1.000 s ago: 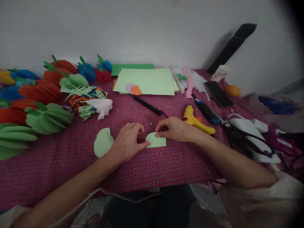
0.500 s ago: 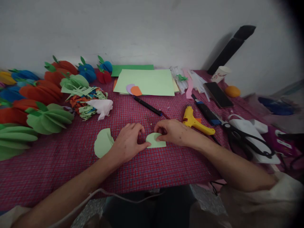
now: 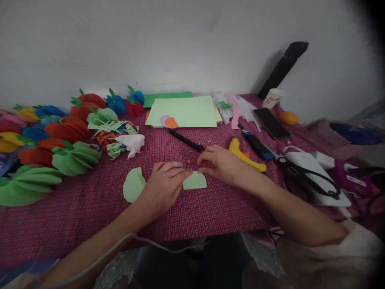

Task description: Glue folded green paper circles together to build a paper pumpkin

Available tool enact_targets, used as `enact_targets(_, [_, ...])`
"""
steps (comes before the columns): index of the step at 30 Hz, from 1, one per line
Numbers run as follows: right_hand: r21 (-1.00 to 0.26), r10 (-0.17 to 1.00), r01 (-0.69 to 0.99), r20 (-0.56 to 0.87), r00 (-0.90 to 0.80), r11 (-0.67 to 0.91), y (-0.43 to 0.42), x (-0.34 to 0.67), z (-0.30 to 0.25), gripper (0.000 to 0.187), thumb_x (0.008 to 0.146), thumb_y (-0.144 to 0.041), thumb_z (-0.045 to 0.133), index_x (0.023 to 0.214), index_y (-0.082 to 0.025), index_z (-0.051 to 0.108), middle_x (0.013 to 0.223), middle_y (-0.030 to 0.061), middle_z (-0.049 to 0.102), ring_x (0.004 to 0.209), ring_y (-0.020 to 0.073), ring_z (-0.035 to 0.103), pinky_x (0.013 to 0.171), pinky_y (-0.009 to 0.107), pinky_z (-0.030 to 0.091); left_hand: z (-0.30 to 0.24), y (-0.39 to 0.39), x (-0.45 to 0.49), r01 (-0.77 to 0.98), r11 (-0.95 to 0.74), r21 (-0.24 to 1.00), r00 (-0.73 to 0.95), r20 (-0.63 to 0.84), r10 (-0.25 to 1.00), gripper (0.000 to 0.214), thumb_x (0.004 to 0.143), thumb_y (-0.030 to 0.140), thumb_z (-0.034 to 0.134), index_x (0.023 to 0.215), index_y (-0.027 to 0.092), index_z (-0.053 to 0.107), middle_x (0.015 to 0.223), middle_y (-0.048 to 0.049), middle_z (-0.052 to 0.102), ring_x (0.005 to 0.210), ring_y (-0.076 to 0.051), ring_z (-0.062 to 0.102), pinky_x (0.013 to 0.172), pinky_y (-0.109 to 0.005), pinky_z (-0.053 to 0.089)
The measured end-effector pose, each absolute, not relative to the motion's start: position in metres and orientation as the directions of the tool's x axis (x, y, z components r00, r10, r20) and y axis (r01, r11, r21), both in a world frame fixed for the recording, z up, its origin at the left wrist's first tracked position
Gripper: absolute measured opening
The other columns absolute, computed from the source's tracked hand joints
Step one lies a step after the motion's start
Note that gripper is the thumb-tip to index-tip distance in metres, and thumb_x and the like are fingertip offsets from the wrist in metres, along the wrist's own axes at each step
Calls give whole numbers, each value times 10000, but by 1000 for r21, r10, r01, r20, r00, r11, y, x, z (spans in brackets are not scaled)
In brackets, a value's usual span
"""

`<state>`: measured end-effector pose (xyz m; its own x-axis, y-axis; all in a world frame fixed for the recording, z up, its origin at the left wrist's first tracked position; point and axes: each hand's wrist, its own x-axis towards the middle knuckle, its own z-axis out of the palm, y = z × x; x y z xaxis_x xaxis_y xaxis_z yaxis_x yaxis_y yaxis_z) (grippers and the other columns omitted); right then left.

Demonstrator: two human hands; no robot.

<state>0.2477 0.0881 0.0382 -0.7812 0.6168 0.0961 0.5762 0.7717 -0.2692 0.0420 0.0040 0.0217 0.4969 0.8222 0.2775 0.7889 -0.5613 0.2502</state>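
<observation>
A folded light green paper half-disc [image 3: 195, 181] lies on the checked tablecloth [image 3: 192, 216], its straight edge towards me. My left hand [image 3: 165, 180] rests over its left end, fingers stretched out and tips touching the paper. At the upper right rim is my right hand [image 3: 218, 164], fingers curved, with a gap between thumb and forefinger; the thumb tip is at the paper's edge. Left of my left hand sits a loose stack of light green paper pieces [image 3: 134, 185], partly hidden by the wrist.
Paper pumpkins [image 3: 76, 158] crowd the left side beside shredded paper [image 3: 118, 138]. Green sheets [image 3: 183, 110] and a black pen [image 3: 185, 139] lie behind my hands. To the right are a yellow glue gun [image 3: 245, 156], a cutter [image 3: 255, 142], scissors [image 3: 306, 176] and a phone [image 3: 272, 122].
My left fingers have straightened over the half-disc, where thumb and forefinger framed it before. My right hand has shifted up to the paper's upper rim. The camera view has tilted slightly.
</observation>
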Motion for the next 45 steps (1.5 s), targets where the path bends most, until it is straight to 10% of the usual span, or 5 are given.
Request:
enact_targets(11, [-130,433,429,-3,-902,894,71,264,38,271,855,-82,442,737,-170,670,697,25,589,656,149,450,725,321,326,13,5,71,773,-633,-49,635,80,769,326,903,166,386,1204,183,510,1192,-4,617,1049,-202,487,847,-373,297])
enact_targets(27, [166,579,561,-86,-811,811,11,235,23,172,800,-90,547,765,-161,700,831,93,633,816,221,481,660,346,322,6,-14,76,791,-575,-209,579,-51,814,400,879,110,345,1259,125,467,1291,-75,538,1153,-233,439,922,-431,313])
enact_targets(38, [85,579,585,83,-811,807,45,258,39,184,869,-152,519,950,-237,660,847,42,606,823,205,437,653,324,263,17,-47,34,919,-388,-68,392,259,883,419,820,48,395,1177,202,553,1195,4,620,1093,-222,455,893,-404,290])
enact_targets(45, [138,537,543,80,-840,829,38,233,30,179,883,-166,492,988,-209,631,862,55,590,857,218,449,667,324,275,17,-57,52,901,-434,-18,431,161,888,349,862,146,419,1180,197,554,1202,-14,614,1070,-208,471,861,-374,321])
